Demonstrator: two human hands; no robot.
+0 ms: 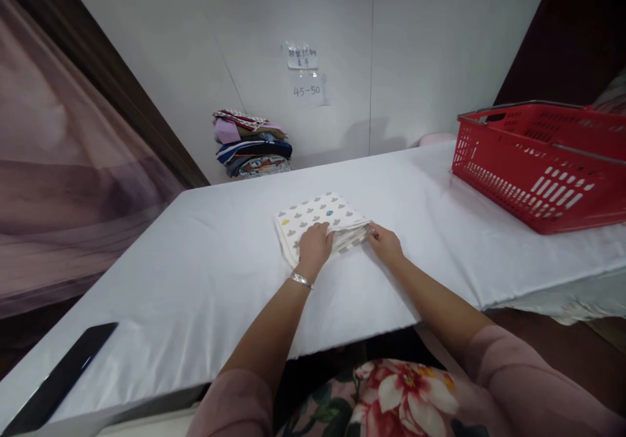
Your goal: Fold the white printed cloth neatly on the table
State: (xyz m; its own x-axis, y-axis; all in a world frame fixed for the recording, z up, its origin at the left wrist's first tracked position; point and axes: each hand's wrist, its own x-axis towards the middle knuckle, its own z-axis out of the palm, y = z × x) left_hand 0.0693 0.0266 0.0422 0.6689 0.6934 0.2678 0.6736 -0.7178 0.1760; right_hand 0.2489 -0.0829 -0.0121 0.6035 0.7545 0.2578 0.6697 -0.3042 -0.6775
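At the right near corner: the right hand (pixel 386 244) has its fingers closed in a pinch on the edge of the patterned cloth (pixel 317 210).
Left hand (pixel 314 244): it lies on the near edge, beside the open layers; whether its fingers grip or only press, I cannot tell, because they are partly hidden.
Patterned cloth: white with small prints, it lies folded in several layers on the tabletop (pixel 220 254), in front of the person, and its near edge gapes between the hands.
Risk in the layers: in my judgement, the inner ones could bunch or go out of line, if the right hand pulls while the left presses too weakly.
Risk underneath: the white covering (pixel 195 306) looks smooth and loose, so a strong pull might drag or wrinkle it.
Farther away: the red basket (pixel 518 192) stands to the right, well apart; a pile of textiles (pixel 252 147) is beyond, to the left.
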